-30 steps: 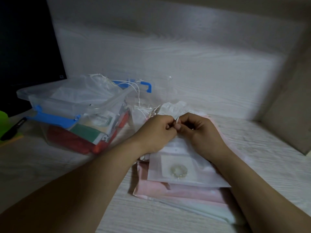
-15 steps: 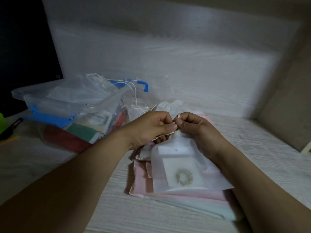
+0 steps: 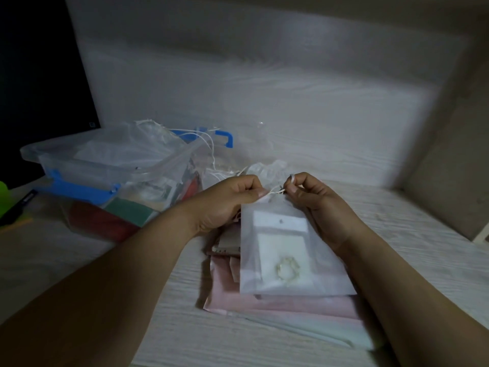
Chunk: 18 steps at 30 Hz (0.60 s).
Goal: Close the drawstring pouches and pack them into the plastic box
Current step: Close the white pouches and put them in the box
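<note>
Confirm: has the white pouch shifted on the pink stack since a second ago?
Yes, slightly. The white pouch has slid right across the pink stack, away from the plastic box, baring more of the stack's left side.

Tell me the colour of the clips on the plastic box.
Blue clips, shown best in the head view.

surface: pale wood-grain desk point(image 3: 185, 340) | back: matching panel point(image 3: 264, 102) | left: dark screen point(image 3: 39, 75) | light: dim

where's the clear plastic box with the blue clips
In the head view, the clear plastic box with blue clips sits far left on the table, left of the left hand pinching a translucent white drawstring pouch.
</note>
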Each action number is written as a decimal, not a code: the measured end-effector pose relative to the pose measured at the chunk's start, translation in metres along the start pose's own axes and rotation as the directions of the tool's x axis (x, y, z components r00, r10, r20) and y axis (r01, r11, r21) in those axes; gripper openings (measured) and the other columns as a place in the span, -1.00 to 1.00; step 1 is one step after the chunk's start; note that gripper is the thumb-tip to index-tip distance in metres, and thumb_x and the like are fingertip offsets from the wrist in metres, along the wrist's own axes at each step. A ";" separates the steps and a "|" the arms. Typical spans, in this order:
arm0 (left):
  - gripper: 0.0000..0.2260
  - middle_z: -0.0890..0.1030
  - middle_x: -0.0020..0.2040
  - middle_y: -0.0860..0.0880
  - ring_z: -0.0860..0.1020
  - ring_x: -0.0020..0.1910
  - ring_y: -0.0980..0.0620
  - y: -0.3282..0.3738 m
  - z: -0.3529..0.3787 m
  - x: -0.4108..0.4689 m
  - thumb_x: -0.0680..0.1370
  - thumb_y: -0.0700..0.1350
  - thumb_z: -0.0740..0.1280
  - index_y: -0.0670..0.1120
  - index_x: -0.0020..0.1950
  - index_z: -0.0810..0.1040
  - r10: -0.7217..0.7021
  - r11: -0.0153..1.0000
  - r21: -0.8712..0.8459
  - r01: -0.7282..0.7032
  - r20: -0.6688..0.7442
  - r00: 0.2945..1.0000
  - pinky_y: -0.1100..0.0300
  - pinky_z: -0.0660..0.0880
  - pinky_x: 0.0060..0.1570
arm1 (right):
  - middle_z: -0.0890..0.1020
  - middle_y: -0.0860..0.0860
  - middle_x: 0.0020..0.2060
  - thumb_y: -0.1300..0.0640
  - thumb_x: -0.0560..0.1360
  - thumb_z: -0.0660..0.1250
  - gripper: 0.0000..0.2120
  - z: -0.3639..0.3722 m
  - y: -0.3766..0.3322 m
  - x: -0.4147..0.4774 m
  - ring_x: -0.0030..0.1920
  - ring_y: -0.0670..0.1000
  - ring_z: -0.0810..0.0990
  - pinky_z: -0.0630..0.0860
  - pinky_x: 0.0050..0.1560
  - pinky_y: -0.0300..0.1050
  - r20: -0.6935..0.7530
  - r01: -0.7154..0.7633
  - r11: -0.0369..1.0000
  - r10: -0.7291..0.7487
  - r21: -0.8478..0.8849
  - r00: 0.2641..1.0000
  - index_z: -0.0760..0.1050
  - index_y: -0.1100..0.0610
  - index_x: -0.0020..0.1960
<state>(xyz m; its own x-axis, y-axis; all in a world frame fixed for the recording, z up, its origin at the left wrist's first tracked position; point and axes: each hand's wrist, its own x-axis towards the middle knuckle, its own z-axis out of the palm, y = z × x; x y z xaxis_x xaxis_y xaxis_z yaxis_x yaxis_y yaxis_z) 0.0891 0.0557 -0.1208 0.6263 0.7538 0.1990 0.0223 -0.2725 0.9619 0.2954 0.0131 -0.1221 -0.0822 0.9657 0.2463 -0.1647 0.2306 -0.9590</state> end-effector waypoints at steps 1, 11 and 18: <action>-0.79 0.46 -0.26 0.01 0.37 -0.30 0.12 -0.001 -0.001 0.000 0.72 -0.15 0.24 -0.09 -0.12 0.47 -0.021 1.000 0.003 0.021 -0.005 1.000 0.22 0.32 -0.29 | 0.56 0.09 -0.17 0.25 0.63 0.28 -0.94 -0.001 0.000 0.000 -0.20 -0.02 0.53 0.47 -0.13 -0.21 -0.002 0.002 1.000 -0.002 -0.026 1.000 0.49 0.17 -0.02; -0.87 0.53 -0.26 -0.09 0.44 -0.34 0.10 0.003 -0.004 0.000 0.65 -0.17 0.34 -0.18 -0.07 0.53 -0.059 0.979 0.189 0.075 -0.091 0.994 0.31 0.39 -0.35 | 0.64 -0.03 -0.18 0.19 0.65 0.32 -0.90 -0.009 0.001 0.002 -0.17 -0.07 0.55 0.45 -0.10 -0.19 -0.135 0.013 0.955 -0.056 -0.296 0.989 0.55 0.11 -0.05; -0.85 0.61 -0.18 -0.04 0.51 -0.20 0.10 -0.009 0.002 0.004 0.67 -0.14 0.32 -0.12 -0.08 0.56 -0.049 0.975 0.201 0.097 -0.234 0.971 0.19 0.46 -0.13 | 0.72 0.07 -0.08 0.05 0.61 0.39 -0.88 -0.008 -0.009 -0.006 -0.13 -0.02 0.66 0.55 -0.08 -0.15 -0.097 -0.172 0.938 0.149 -0.302 0.984 0.63 0.09 -0.01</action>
<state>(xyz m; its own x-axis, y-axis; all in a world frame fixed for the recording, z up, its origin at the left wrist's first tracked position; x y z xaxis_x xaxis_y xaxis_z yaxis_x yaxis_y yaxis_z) 0.0926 0.0602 -0.1287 0.4248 0.8851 0.1902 0.2393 -0.3124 0.9193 0.3056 0.0060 -0.1166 -0.0099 0.9962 0.0862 0.1566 0.0867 -0.9839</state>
